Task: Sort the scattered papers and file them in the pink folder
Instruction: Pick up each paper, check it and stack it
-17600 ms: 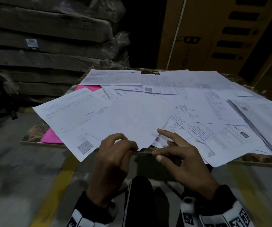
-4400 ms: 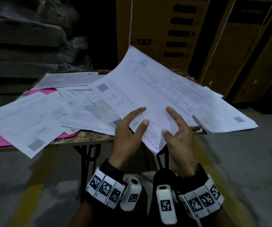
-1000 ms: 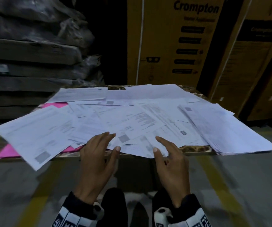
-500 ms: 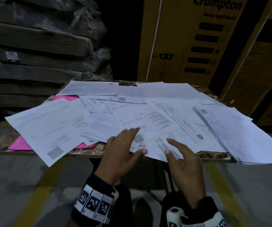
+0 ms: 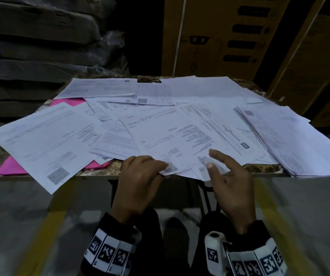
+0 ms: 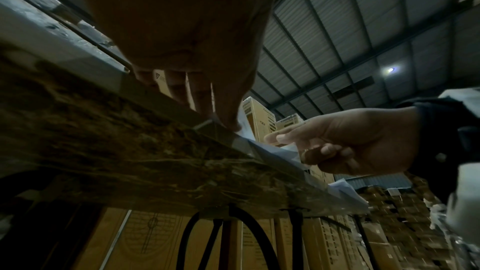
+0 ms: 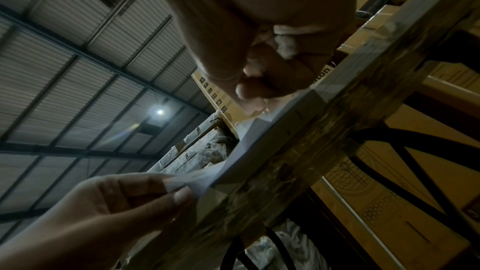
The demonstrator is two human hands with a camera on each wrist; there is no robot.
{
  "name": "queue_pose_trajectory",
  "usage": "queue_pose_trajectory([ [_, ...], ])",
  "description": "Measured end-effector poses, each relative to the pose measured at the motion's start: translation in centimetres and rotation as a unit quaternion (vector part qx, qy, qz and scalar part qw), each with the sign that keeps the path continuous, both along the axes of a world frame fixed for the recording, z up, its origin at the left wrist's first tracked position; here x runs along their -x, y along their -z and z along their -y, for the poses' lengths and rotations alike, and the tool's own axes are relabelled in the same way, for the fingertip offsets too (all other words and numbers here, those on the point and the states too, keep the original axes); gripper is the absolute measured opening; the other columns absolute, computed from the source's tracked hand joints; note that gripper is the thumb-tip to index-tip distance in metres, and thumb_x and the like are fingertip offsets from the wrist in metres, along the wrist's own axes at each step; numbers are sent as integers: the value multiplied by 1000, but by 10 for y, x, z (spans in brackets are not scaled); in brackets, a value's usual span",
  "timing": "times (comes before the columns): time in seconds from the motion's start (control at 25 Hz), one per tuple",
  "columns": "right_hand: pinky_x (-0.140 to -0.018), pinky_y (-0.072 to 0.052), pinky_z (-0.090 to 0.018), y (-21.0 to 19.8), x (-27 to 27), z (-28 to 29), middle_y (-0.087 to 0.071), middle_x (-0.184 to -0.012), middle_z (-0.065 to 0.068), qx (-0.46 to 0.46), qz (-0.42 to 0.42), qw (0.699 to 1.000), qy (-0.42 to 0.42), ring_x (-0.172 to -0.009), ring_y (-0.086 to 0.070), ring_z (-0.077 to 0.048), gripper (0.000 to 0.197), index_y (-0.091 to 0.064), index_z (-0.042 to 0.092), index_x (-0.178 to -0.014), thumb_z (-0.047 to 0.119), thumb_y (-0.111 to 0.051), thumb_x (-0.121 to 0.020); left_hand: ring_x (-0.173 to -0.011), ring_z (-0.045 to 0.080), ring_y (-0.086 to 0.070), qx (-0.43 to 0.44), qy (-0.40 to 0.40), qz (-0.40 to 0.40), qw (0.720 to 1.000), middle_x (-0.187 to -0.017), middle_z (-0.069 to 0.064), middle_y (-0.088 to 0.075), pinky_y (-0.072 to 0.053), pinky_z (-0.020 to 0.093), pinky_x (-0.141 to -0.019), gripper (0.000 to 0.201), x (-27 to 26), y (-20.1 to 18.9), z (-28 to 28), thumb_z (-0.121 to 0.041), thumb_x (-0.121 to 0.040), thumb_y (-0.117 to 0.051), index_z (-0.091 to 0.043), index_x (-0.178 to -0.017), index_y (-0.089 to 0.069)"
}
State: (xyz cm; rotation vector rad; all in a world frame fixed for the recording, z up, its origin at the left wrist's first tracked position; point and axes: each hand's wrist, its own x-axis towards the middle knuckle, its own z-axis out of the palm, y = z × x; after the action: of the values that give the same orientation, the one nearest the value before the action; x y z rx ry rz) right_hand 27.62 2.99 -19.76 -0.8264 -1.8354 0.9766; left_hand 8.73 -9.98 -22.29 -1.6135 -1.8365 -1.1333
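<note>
Several white printed papers (image 5: 170,136) lie scattered and overlapping across the table (image 5: 100,170). The pink folder (image 5: 10,168) lies under them at the left, with only its near corner and a far patch showing. My left hand (image 5: 163,169) pinches the near corner of the topmost central sheet at the table's front edge; the thumb is under the corner in the right wrist view (image 7: 179,188). My right hand (image 5: 211,158) rests just to the right, its index finger and thumb straight on the overhanging sheets. A squared pile of papers (image 5: 299,146) lies at the right.
Tall cardboard boxes (image 5: 219,36) stand behind the table, and wrapped dark stacks (image 5: 40,36) stand at the back left. Black crossed table legs (image 6: 221,243) are below the front edge. A yellow line (image 5: 46,226) runs along the grey floor.
My left hand, flat on the central sheets half a second ago, now pinches a sheet's near corner. My right hand moved slightly forward onto the papers. Sheets held up earlier are back down.
</note>
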Motion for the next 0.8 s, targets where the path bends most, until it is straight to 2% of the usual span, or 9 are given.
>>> queue_pose_trajectory([
  [0.08, -58, -39, -8, -2, -2, 1, -65, -91, 17, -4, -31, 1000, 5, -65, -45, 9, 28, -68, 28, -122, 22, -65, -95, -96, 21, -67, -34, 9, 16, 999, -100, -3, -75, -45, 41, -85, 17, 1, 3, 3, -5, -80, -73, -12, -96, -77],
  [0.16, -53, -47, -21, -6, -5, 2, -71, -105, 12, -9, -53, 998, 14, -53, -50, 1, 30, -66, 26, -124, 19, -64, -95, -98, 20, -68, -68, 10, 55, 996, -100, -1, -75, -49, 43, -85, 17, -1, 5, 6, 1, -81, -71, -8, -94, -78],
  [0.2, -49, -49, -29, -8, -7, 3, -70, -105, 10, -9, -55, 998, 21, -48, -49, -5, 31, -66, 26, -125, 17, -64, -95, -99, 20, -68, -85, 11, 81, 993, -100, 0, -75, -51, 43, -86, 18, -4, 6, 8, 4, -81, -69, -6, -94, -77],
  [0.28, -44, -50, -38, -9, -9, 3, -67, -96, 9, -6, -46, 998, 39, -42, -47, -11, 31, -65, 26, -126, 17, -64, -96, -99, 21, -68, -114, 14, 125, 985, -100, 2, -74, -52, 45, -86, 19, -10, 6, 12, 7, -82, -67, -3, -94, -76],
  [0.32, -45, -51, -39, -10, -10, 4, -65, -91, 10, 0, -40, 998, 46, -42, -49, -14, 31, -64, 25, -127, 19, -64, -96, -99, 22, -68, -121, 16, 138, 983, -99, 4, -74, -52, 46, -85, 18, -14, 6, 15, 8, -83, -65, -2, -94, -76],
  [0.44, -46, -52, -31, -13, -15, 10, -64, -85, 9, 31, -29, 999, 31, -46, -58, -18, 31, -64, 25, -127, 25, -62, -96, -101, 26, -65, -123, -4, 151, 981, -100, 8, -70, -51, 47, -83, 12, -26, 9, 22, 6, -84, -65, 1, -90, -74],
  [0.56, -39, -45, -25, -11, -14, 17, -71, -86, 0, 106, -32, 993, -26, -42, -57, -20, 32, -61, 25, -129, 26, -59, -97, -106, 29, -63, -125, -31, 188, 974, -108, 13, -64, -53, 48, -78, 9, -38, 14, 30, -2, -88, -66, -2, -91, -74],
  [0.72, -38, -44, -26, -12, -9, 22, -67, -72, -3, 162, -56, 985, -19, -44, -60, -22, 34, -60, 25, -130, 32, -58, -97, -116, 20, -58, -141, -4, 268, 953, -116, 15, -57, -52, 38, -91, 8, -51, 16, 43, -10, -91, -64, -14, -93, -70],
  [0.8, -40, -45, -28, -14, -7, 22, -64, -65, -3, 174, -74, 982, -19, -46, -60, -23, 32, -62, 23, -128, 31, -58, -97, -121, 23, -56, -143, 16, 303, 942, -119, 14, -55, -49, 34, -98, 7, -54, 15, 48, -18, -92, -61, -18, -90, -68],
])
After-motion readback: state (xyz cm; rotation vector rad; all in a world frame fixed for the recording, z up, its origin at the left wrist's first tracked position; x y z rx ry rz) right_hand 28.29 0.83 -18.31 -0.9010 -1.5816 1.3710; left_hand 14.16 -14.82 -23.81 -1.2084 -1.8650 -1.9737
